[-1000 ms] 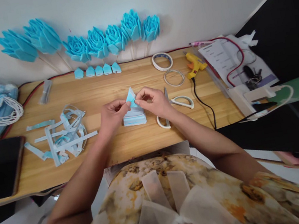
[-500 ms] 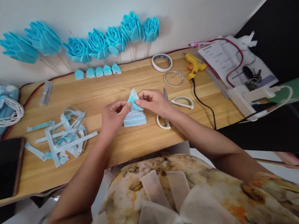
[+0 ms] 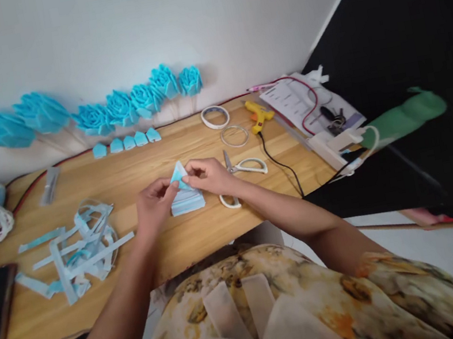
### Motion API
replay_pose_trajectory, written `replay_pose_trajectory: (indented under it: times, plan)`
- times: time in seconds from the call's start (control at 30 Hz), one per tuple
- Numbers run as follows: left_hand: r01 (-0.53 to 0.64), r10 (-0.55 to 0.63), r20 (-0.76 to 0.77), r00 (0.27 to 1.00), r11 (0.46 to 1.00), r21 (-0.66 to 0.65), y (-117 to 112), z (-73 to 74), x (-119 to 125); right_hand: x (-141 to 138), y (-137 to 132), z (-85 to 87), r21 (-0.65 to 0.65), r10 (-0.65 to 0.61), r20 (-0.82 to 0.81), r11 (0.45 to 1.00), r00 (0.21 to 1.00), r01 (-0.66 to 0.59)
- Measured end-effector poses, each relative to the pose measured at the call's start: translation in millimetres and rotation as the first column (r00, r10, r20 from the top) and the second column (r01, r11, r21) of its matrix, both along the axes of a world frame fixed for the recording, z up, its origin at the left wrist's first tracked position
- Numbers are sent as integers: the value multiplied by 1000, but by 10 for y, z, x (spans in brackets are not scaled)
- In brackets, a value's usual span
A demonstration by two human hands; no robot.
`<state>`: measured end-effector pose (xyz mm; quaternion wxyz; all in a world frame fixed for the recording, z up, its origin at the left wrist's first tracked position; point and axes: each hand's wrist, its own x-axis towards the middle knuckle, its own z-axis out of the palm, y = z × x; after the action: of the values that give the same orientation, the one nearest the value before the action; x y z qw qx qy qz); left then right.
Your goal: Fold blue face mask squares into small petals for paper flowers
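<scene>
My left hand point(image 3: 153, 203) and my right hand point(image 3: 209, 175) pinch a small folded piece of light blue mask fabric point(image 3: 177, 174) between their fingertips, just above a small stack of cut blue fabric pieces point(image 3: 188, 202) on the wooden table point(image 3: 203, 238). Both hands are closed on the folded piece, left from the left side, right from the right.
White-handled scissors point(image 3: 244, 167) lie right of my right hand. Beyond them are tape rolls point(image 3: 215, 117), a yellow glue gun point(image 3: 258, 115) with a black cord, papers and keys point(image 3: 334, 118). Cut strips point(image 3: 76, 248) lie left. Blue fabric roses point(image 3: 119, 108) lean on the wall; folded petals point(image 3: 125, 143) lie below them.
The view has swung right and tilted, so everything sits lower and further left in the picture. My hands stay pinched on the folded blue piece, which now stands a little lower.
</scene>
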<state>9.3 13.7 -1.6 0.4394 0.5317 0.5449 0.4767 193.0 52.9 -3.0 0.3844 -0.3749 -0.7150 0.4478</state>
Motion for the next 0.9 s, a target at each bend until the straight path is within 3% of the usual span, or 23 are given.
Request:
replay_pose_trajectory:
  times: [0.13,0.4,0.53,0.57,0.63,0.77,0.9]
  plan:
    - [55,-55,-14,998,998,19,17,-48,-32,19,-1,9,82,-9,31,997,999,7]
    - [51,-36,-157,987,995,90,68,-88,-88,24,70,-47,134,7,46,991,999,-14]
    - [-28,41,-135,990,995,100,86,-72,-90,273,252,88,213,-159,160,969,974,123]
    - [-47,60,-120,991,993,104,88,-67,-88,388,303,144,257,-228,238,952,944,166]
    - [-65,77,-98,992,991,118,88,-53,-86,654,387,247,349,-362,464,914,808,208]
    - [-68,84,-97,992,986,153,64,-7,-81,1129,444,277,324,-348,788,936,508,138]
    - [-80,92,-60,994,980,180,34,28,-79,1285,408,149,316,-363,816,932,450,177]
